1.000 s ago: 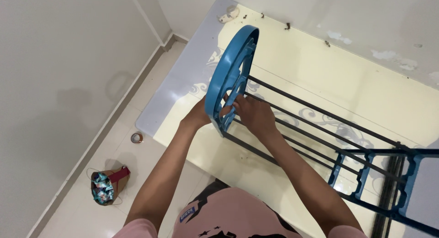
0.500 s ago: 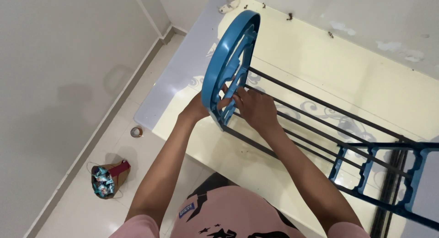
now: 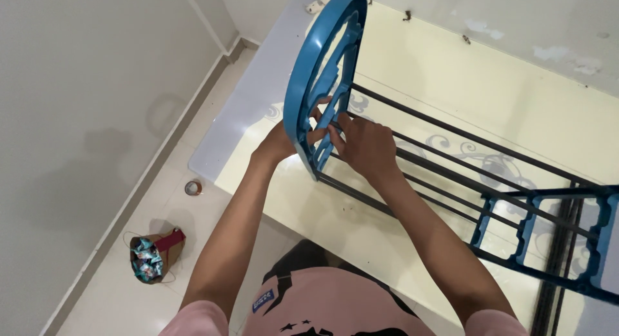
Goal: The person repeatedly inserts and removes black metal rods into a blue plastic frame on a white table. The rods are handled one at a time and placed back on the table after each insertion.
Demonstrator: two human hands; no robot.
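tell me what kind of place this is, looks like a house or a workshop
Most likely a room in a home, not a workshop. The tiled floor with plain painted walls, a pale table bearing a half-built blue rack end panel and its dark rods, and a small bag on the floor suggest it.

— Where does the view sit?
— On the person's head, looking steeply down past both forearms, close above the left hand (image 3: 280, 142) and right hand (image 3: 364, 146).
— What does it take in?
— The pale worktop (image 3: 451, 84) ahead, tiled floor (image 3: 129, 291) at left, wall beyond. There is only this one view.
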